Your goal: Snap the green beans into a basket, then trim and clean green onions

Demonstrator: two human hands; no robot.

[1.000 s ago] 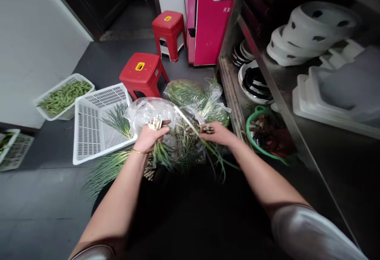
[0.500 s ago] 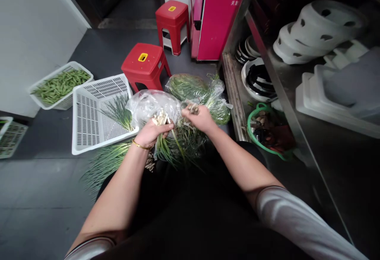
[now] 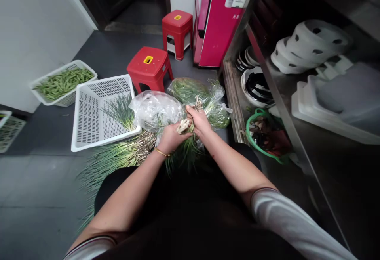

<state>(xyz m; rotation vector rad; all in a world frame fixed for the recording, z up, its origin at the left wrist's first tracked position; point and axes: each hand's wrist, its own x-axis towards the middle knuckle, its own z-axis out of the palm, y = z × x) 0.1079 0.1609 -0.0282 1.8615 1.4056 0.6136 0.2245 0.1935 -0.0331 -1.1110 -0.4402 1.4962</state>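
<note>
My left hand (image 3: 170, 137), with a gold bracelet at the wrist, is closed round a bunch of green onions (image 3: 182, 149), pale root ends up and green leaves hanging down. My right hand (image 3: 199, 119) is closed on the root ends of the same bunch, touching the left hand. Behind the hands lie clear plastic bags (image 3: 156, 109) holding more greens. A long pile of green onions (image 3: 117, 159) lies on the dark floor left of my hands. A white slotted basket (image 3: 89, 113) beside it holds a few green onions.
Two red plastic stools (image 3: 149, 66) stand behind the bags, next to a pink cabinet (image 3: 218, 18). A white basket of green beans (image 3: 62, 82) sits at the left wall. A steel shelf (image 3: 285, 105) on the right holds plates, white trays and a green colander (image 3: 261, 133).
My right hand swung in from the right and joined the left on the bunch. Both hands shifted right toward the bags. The camera tilted slightly.
</note>
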